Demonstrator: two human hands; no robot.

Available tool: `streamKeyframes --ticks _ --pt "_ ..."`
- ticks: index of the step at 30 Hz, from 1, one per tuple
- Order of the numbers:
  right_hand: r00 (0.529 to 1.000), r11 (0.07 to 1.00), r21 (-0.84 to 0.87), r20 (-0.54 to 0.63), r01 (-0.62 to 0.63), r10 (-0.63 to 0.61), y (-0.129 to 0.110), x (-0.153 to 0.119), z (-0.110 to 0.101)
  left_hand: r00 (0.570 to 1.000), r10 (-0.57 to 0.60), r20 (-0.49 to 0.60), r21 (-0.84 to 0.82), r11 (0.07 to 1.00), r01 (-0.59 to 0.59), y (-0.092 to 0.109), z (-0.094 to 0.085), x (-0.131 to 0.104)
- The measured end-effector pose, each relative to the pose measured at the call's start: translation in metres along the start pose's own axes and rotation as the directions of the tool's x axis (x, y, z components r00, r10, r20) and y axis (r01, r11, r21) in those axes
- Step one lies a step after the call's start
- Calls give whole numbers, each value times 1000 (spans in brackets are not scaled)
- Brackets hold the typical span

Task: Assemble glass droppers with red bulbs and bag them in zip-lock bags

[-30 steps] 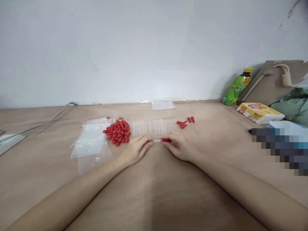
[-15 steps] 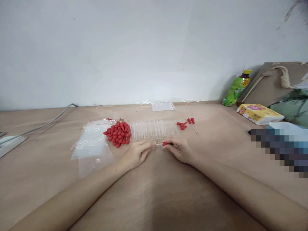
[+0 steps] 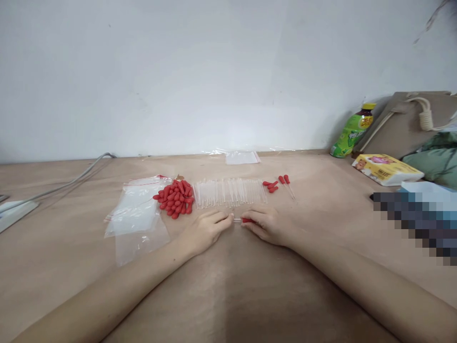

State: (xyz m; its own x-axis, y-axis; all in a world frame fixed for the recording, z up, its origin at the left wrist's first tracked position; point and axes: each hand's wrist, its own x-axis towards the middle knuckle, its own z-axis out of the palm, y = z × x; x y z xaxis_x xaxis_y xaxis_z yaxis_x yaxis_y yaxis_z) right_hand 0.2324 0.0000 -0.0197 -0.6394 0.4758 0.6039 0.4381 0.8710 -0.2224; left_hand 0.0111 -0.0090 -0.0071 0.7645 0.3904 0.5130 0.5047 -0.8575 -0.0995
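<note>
My left hand (image 3: 209, 231) pinches a thin clear tube (image 3: 237, 220) near the middle of the table. Opposite it, my right hand (image 3: 267, 225) has its fingers closed round a red rubber bulb (image 3: 246, 220) at the tube's right end. Beyond my hands lies a row of clear tubes (image 3: 228, 192). A heap of red bulbs (image 3: 174, 199) sits to the left of that row. On its right are a few loose red bulbs (image 3: 272, 189) and two tubes with red bulbs fitted (image 3: 284, 180).
Clear plastic bags (image 3: 137, 214) lie left of the heap, and another bag (image 3: 243, 157) lies by the wall. A grey cable (image 3: 82, 176) crosses the far left. At right stand a green bottle (image 3: 352, 133), a yellow pack (image 3: 385, 169) and a beige bag (image 3: 400, 124).
Both hands have shifted slightly nearer to me with the tube and bulb. More of the red bulb is now covered by my right fingers.
</note>
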Motion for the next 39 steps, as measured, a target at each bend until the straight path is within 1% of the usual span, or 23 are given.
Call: streamKeyframes --ticks 3,6,8,10,12,15,19,23,26,30,33,35,37,39 --pt "1000 999 44 -10 10 -9 2 4 -5 998 -21 -60 -13 1000 21 1 4 0" --pt "1000 997 76 -10 -13 14 5 6 -12 987 -87 -132 -51 995 81 1 8 -1" --pt "998 996 72 -36 -45 48 9 6 -14 983 -139 -122 -58 989 132 0 8 -2" --pt "993 992 82 -62 -94 99 11 4 -15 979 -183 -89 -69 982 177 0 7 -3" --pt "987 983 115 -52 -144 151 11 2 -12 972 -227 -62 -104 970 220 0 5 -3" --pt "984 971 167 -18 -174 179 9 -1 -5 960 -276 -46 -171 949 265 0 2 -3" --pt "988 978 152 -29 -143 149 6 -3 1 966 -244 -84 -188 956 225 1 1 -3" --pt "998 994 97 -29 -45 48 7 -4 2 976 -202 -78 -203 962 183 1 5 -3" --pt "1000 997 73 -27 -12 14 7 -3 4 976 -212 -58 -208 958 196 0 7 -4" --pt "999 997 75 -33 -5 7 7 -2 6 972 -230 -47 -223 951 214 0 7 -4" --pt "998 990 130 -7 -62 63 7 0 3 966 -258 -33 -243 939 243 0 6 -3" --pt "990 966 216 8 -140 142 6 3 0 960 -278 -39 -252 932 260 0 5 -1" --pt "965 909 340 -19 -239 261 4 7 -2 954 -294 -68 -276 924 265 -1 5 1" --pt "916 804 498 -44 -326 398 -1 12 -2 949 -300 -96 -312 915 257 0 5 2"
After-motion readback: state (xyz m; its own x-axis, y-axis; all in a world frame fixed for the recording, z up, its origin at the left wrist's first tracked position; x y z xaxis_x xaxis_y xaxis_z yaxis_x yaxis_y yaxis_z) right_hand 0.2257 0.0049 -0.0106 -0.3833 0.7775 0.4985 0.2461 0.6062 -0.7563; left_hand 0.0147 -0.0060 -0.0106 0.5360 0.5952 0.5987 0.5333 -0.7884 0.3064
